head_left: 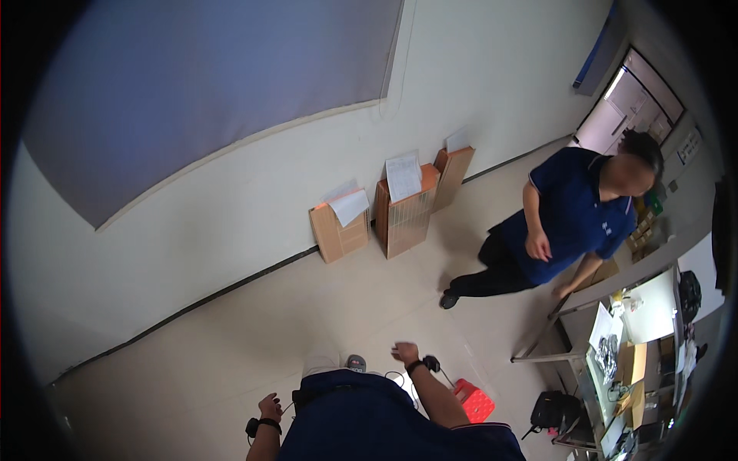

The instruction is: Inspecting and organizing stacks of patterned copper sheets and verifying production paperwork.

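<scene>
Navy shirt [354, 419]; left hand [270, 406], right hand [403, 353] both loosely half-open, empty; red stool [477, 403] apart, rightward of right hand.

A workshop is suggested by the metal-framed tabletop [652, 315], on which papers [600, 326] and a brown box [632, 365] are crowded. Cartons [340, 237] topped with sheets [403, 177] are leaned against the wall [254, 192], and matching navy shirts [578, 211] are worn by two people.

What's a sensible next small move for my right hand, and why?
Perhaps ease your right hand toward the red plastic stool: the hand appears empty, and the stool shows just right of your right forearm.
</scene>
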### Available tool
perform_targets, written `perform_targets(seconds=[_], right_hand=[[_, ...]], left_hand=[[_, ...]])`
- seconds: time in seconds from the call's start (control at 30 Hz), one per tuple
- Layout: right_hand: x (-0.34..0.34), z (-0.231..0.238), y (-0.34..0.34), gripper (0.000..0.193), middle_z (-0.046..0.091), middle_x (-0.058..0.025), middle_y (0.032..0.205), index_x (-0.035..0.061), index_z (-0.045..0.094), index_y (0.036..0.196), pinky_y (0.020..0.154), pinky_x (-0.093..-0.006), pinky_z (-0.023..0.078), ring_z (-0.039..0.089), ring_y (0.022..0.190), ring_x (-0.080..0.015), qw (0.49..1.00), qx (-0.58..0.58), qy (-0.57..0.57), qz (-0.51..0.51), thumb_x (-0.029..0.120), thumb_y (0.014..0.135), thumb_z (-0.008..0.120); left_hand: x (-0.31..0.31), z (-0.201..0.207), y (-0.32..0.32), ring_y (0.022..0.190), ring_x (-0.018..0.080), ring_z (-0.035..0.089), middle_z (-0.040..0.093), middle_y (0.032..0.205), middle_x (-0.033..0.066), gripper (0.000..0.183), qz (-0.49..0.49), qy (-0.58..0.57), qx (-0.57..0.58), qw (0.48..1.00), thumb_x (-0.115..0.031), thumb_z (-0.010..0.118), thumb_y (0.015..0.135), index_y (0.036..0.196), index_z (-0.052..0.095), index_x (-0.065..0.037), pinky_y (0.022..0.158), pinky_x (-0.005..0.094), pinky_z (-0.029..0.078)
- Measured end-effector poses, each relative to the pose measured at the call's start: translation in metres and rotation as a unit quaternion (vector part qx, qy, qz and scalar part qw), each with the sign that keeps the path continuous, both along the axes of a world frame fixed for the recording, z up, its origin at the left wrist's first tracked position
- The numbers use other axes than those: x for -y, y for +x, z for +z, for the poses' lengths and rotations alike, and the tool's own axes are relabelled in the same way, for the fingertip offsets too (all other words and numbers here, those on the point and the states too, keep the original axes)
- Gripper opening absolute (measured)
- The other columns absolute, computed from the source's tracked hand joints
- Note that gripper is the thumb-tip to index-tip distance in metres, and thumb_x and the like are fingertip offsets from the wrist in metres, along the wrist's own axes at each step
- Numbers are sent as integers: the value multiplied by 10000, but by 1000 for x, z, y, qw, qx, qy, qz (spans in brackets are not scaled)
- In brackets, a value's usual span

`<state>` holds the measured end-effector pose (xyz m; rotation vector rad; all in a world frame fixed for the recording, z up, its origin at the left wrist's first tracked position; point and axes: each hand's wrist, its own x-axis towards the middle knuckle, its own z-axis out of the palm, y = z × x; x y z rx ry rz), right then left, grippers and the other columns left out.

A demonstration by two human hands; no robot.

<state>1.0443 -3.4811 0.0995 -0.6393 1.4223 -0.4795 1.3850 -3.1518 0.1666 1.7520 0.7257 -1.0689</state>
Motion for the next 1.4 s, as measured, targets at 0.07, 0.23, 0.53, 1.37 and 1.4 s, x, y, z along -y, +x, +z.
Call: perform_targets(seconds=[0.07, 0.23, 0.53, 1.37, 1.4], right_hand=[[63, 48, 46, 249, 660, -142, 905, -34, 600, 1001, 643, -312, 552, 659, 729, -238, 999, 6, -39, 9, 176, 870, 571], [164, 51, 107, 291, 663, -140, 919, -31, 592, 1058, 655, -315, 550, 662, 750, -229, 1000, -4, -29, 8, 192, 871, 575], [239, 4, 132, 180, 652, -113, 745, -44, 654, 815, 529, -283, 525, 637, 609, -178, 993, -112, -13, -32, 129, 799, 605], [436, -9, 7, 273, 692, -140, 872, 11, 667, 964, 722, -332, 536, 677, 791, -240, 939, -256, -51, 225, 214, 815, 563], [442, -17, -4, 281, 690, -150, 890, 27, 668, 974, 768, -354, 529, 671, 833, -271, 902, -308, -99, 286, 226, 817, 546]], left_hand=[[29, 5, 17, 460, 94, 386, 532, 714, 32, 220, 1, 17, -3, 1000, -154, 512, 887, 1068, 596, -63, 394, 226, 266], [135, -26, 94, 454, 100, 390, 530, 695, 41, 143, 13, 26, -5, 1000, -131, 531, 869, 976, 584, -53, 393, 230, 287], [423, -16, 215, 456, 106, 438, 597, 744, 80, 188, -240, -38, 53, 969, -198, 596, 855, 976, 617, -57, 370, 231, 309], [555, -47, 95, 541, 153, 546, 617, 795, 97, 212, -114, 69, -18, 991, -140, 555, 884, 1060, 563, -23, 441, 217, 400], [579, -49, 87, 528, 151, 545, 619, 785, 94, 222, -112, 51, -7, 992, -148, 557, 886, 1073, 558, -31, 442, 218, 407]])
